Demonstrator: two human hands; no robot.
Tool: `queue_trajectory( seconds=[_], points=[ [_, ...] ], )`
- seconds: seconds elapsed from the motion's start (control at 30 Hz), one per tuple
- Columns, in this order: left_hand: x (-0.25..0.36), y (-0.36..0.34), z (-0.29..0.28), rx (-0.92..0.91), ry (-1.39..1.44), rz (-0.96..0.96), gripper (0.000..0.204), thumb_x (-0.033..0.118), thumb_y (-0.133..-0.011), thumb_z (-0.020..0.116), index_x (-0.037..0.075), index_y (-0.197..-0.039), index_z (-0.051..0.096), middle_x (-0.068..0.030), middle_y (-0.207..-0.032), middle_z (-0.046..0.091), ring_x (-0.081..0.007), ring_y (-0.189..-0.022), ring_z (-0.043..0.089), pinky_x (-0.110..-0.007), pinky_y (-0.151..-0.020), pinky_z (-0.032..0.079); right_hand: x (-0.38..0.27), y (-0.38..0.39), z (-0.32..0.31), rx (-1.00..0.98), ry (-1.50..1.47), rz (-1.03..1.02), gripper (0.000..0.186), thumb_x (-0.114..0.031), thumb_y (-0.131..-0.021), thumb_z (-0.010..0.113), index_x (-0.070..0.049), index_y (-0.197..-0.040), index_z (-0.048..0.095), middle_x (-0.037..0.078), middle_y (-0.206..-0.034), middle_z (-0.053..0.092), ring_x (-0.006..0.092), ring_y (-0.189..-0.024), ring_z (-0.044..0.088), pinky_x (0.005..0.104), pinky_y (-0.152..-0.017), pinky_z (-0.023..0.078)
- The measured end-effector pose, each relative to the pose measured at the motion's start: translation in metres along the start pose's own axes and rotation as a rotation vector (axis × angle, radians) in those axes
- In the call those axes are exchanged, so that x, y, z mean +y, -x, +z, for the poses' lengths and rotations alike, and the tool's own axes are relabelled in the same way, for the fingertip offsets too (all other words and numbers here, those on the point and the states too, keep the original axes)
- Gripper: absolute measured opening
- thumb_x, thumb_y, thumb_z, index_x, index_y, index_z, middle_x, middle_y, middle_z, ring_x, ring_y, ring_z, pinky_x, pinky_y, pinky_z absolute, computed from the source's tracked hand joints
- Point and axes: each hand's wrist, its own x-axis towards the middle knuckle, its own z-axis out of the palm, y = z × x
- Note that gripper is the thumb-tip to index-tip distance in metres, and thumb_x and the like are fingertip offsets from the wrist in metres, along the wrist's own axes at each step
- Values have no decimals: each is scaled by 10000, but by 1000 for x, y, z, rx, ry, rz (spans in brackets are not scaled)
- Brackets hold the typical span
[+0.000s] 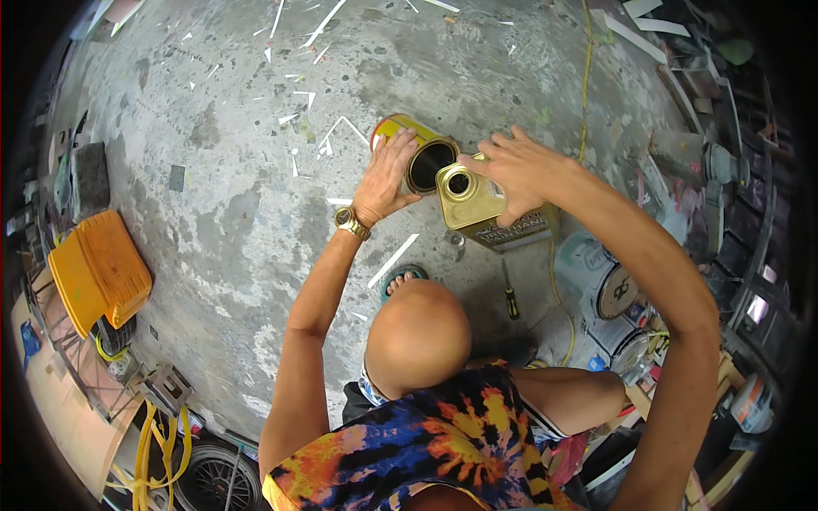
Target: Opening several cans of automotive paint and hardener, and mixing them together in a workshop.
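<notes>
My left hand (388,175), with a gold watch on the wrist, grips the side of a yellow round can (394,126). The can is open and tilts to the right, and its inside looks dark. Beside its mouth is a rectangular gold metal tin (473,213) with a round, uncapped spout. Across the tin's top and far edge lies my right hand (515,175), its thumb on the near side and its fingers on the far side. A small round metal cap (458,240) lies by the tin's near corner. A screwdriver (511,300) is on the floor closer to me.
White strips (394,261) are scattered over the stained concrete floor (230,187). A yellow cord (586,94) runs along the right. Clear plastic buckets (615,289) stand near my right forearm. An orange plastic piece (102,268) and a wheel (217,481) are at the left.
</notes>
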Motion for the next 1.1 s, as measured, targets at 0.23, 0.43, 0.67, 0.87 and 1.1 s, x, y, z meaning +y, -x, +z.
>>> queue_trajectory(
  seconds=[0.23,0.43,0.67,0.87,1.1],
  points=[
    [-9,7,-3,-23,-7,-19,1073,182,-491,850,82,-1370,244,-180,-1420,314,-372,-1319,298,-511,-1099,215,-5,-27,-9,-161,-6,57,1025,-448,-485,773,-43,-1347,395,181,-1172,501,331,-1147,448,508,-978,321],
    [-17,10,-5,-34,-35,-31,1047,196,-518,842,91,-1374,248,-183,-1417,320,-378,-1316,303,-520,-1090,230,-9,-48,-19,-246,-21,101,1020,-479,-480,775,-46,-1334,423,181,-1224,491,327,-1196,413,504,-998,295],
    [-22,14,-8,-58,-70,-40,1022,220,-544,831,89,-1372,248,-178,-1418,320,-374,-1312,310,-520,-1088,235,-17,-65,-23,-262,-21,111,1036,-503,-477,774,-47,-1340,427,188,-1256,484,317,-1217,398,496,-1008,281],
    [-23,17,-6,-34,-40,-52,1027,217,-533,838,87,-1368,255,-181,-1401,337,-376,-1298,328,-526,-1076,255,-19,-58,-24,-274,19,97,1035,-501,-491,772,-42,-1345,412,193,-1261,480,321,-1225,392,516,-1013,275],
    [4,5,16,101,126,-89,1030,212,-533,851,57,-1363,262,-199,-1361,381,-372,-1264,376,-447,-1064,312,-13,18,5,-26,-27,123,1031,-403,-524,789,-55,-1379,329,186,-1236,465,333,-1182,415,520,-985,312]
  ],
)
